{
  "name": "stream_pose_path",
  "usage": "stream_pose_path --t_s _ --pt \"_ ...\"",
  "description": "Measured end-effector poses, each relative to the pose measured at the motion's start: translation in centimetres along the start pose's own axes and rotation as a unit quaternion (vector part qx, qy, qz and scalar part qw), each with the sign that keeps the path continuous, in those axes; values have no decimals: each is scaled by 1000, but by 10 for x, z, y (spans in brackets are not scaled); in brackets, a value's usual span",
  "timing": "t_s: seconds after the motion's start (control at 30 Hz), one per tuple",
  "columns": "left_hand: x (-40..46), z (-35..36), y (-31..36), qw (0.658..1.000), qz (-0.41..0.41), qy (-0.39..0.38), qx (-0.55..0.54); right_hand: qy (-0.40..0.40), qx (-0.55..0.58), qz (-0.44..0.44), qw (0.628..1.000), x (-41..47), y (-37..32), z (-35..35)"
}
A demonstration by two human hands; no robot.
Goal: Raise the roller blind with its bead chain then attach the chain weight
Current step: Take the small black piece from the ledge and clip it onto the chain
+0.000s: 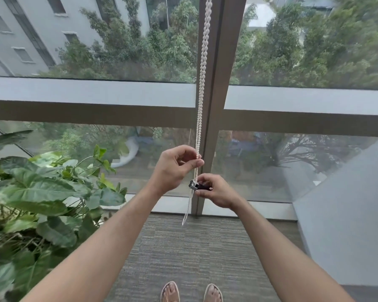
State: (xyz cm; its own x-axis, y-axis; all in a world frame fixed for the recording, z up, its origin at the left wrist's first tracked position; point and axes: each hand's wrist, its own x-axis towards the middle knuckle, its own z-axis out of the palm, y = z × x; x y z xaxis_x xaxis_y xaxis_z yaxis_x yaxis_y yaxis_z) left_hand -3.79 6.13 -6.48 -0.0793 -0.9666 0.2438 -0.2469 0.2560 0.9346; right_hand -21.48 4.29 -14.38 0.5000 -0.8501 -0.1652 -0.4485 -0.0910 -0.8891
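- Head view: the bead chain hangs down the window post from the 12 o'clock edge of the picture to the middle, where both hands meet it.
- The left hand has its fingers curled, with thumb and forefinger pinching the chain just above the other hand, so the stretch above looks taut.
- The right hand, at about 5 o'clock from the left one, pinches the chain weight between thumb and fingers. The weight lies sideways, its grey end toward 9 o'clock and its dark part hidden in the fingers.
- The chain runs down to the weight's top edge; whether it already sits in the slot is too small to tell.
- A slack loop dangles below the weight, toward 6 o'clock, over the carpet.
- No blind fabric shows across the glass, so raising seems done and fitting the weight is likely the step in hand.
- A leafy plant stands at 8 o'clock, well apart from the hands.
- Next move, by my reading: keep the chain steady with the left hand, seat the beads in the weight, then close it and let it hang.
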Motion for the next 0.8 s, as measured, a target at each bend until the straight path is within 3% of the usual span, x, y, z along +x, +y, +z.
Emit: stream_pose_path --t_s 0.8 --pt "-23 50 -145 992 -110 -59 -29 46 -30 176 983 18 197 104"
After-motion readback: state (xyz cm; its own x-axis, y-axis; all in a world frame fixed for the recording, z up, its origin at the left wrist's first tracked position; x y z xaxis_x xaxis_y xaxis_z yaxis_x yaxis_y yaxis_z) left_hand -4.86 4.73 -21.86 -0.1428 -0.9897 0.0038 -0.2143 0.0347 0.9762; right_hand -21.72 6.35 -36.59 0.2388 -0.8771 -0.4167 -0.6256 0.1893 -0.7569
